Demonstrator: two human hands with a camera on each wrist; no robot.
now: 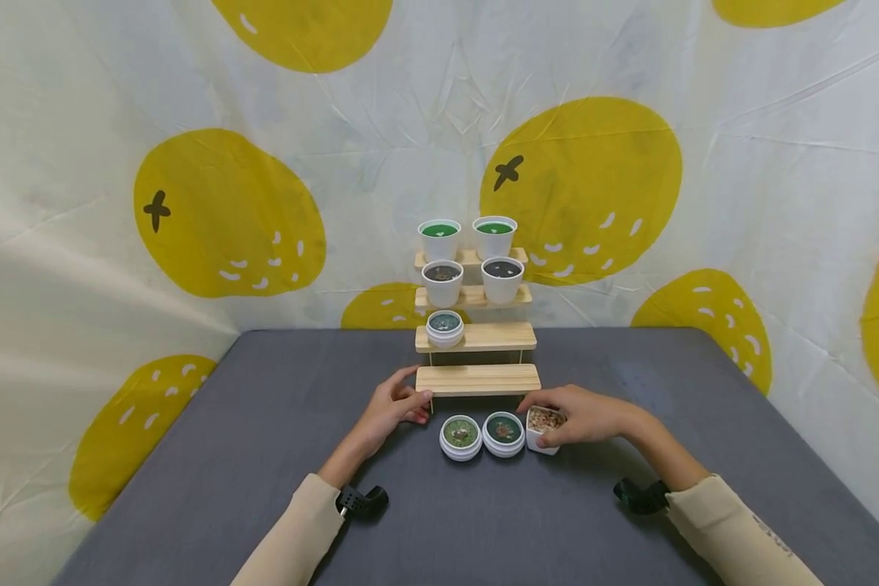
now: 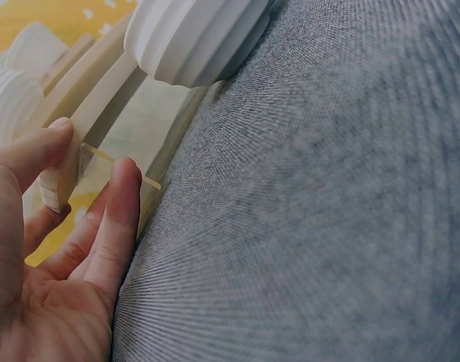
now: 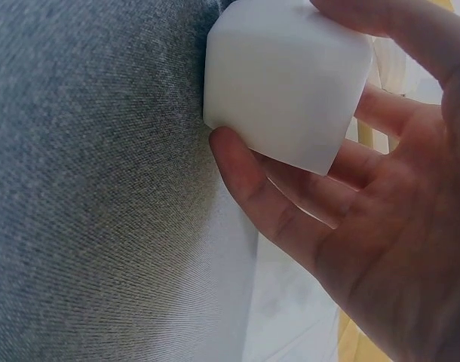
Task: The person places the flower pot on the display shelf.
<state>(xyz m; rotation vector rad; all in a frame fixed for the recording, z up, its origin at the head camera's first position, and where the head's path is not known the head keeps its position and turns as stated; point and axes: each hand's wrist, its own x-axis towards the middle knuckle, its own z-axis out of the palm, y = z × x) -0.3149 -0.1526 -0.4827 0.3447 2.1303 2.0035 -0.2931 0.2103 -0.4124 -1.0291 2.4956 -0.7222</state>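
A stepped wooden rack (image 1: 478,379) has several small white pots on its upper steps, and its lowest step is bare. My left hand (image 1: 390,409) holds the left end of that lowest step; in the left wrist view its thumb lies against the plank's edge (image 2: 94,102), with fingers below and behind. My right hand (image 1: 586,413) grips an angular white pot (image 1: 544,441) with a brown, grainy top. In the right wrist view, fingers surround the pot (image 3: 283,83). To its left, two round ribbed white pots, one green-topped (image 1: 461,457) and one dark teal (image 1: 504,450), stand side by side.
Two bright-green-topped pots, including the left one (image 1: 439,242), stand on the top step. Dark-topped pots (image 1: 443,291) occupy the step below, and a ribbed grey-blue-topped pot (image 1: 445,338) the third. Grey cloth (image 1: 439,537) covers the table. A patterned curtain (image 1: 410,106) hangs behind.
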